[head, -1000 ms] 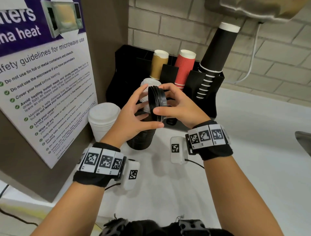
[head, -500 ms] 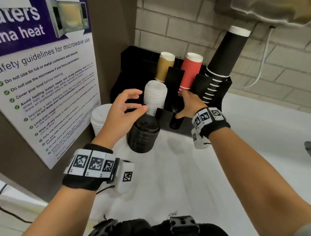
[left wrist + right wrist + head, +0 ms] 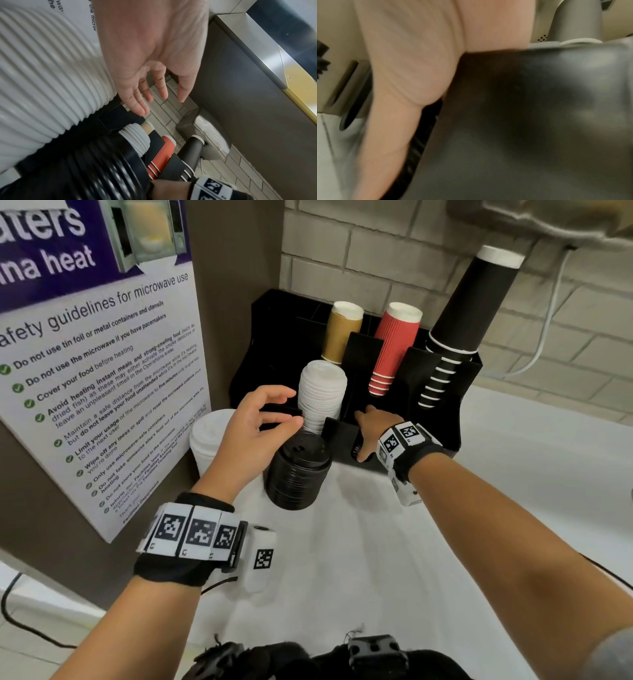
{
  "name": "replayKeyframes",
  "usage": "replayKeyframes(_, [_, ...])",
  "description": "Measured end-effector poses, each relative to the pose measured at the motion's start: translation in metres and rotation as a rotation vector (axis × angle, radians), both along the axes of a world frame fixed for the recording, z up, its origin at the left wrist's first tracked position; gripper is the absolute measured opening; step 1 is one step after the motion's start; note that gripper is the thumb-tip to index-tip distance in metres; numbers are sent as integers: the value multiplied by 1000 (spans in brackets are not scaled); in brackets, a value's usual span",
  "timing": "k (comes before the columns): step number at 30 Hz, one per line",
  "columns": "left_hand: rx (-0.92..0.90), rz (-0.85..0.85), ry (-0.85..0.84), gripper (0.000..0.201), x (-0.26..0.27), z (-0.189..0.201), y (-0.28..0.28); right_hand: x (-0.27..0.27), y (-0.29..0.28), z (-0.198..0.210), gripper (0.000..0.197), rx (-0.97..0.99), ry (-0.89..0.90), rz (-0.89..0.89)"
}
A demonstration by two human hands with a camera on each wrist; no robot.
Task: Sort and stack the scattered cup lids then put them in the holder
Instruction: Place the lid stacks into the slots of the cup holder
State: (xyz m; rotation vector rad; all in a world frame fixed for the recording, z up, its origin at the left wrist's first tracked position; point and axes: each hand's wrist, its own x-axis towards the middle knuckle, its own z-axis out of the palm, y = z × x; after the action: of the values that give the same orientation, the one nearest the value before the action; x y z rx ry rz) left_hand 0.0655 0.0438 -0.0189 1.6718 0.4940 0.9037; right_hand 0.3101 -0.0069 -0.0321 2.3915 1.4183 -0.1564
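"What sort of room is this?"

"A shared staff kitchenette, I'd say. That poster (image 3: pixel 99 364) lists safety guidelines for microwave use and asks people to tell the Facilities team."

"Anything else?"

"A black cup holder (image 3: pixel 435 419) against the pale brick wall (image 3: pixel 359 244), with stacked brown cups (image 3: pixel 342 332), red cups (image 3: pixel 394 347) and black cups (image 3: pixel 462 316) in it, plus stacks of white lids (image 3: pixel 322 392) and black lids (image 3: pixel 298 474). All on a white counter (image 3: pixel 342 577), beside a steel appliance (image 3: pixel 267 44)."
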Motion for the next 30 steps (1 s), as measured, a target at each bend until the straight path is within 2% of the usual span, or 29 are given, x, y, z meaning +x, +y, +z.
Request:
replayKeyframes(2, [-3, 6, 0, 34, 0, 0, 0, -2, -2, 9, 87, -22, 49, -12])
replayKeyframes(4, [-7, 11, -2, 34, 0, 0, 1, -5, -10, 21, 67, 102, 97, -22])
replayKeyframes(7, [-6, 14, -18, 33, 0, 2, 2, -18, -20, 36, 38, 636, 286, 39])
replayKeyframes(8, [-4, 16, -24, 33, 0, 3, 2, -30, -23, 39, 33, 772, 405, 81])
replayKeyframes(9, [-3, 18, -30, 32, -1, 3, 2, -44, -25, 40, 32, 805, 513, 121])
replayKeyframes(12, [-11, 28, -45, 31, -4, 2, 3, -77, -24, 29, 64, 532, 655, 178])
replayKeyframes(14, [-12, 31, -47, 31, -7, 1, 3, -87, -21, 18, 74, 450, 685, 178])
replayKeyframes(25, [-34, 56, -45, 30, -13, -3, -1, -91, -9, -5, 71, 451, 732, 164])
replayKeyframes(30, [-17, 62, -50, 32, -11, -2, -3, -84, -18, 10, 65, 639, 803, 159])
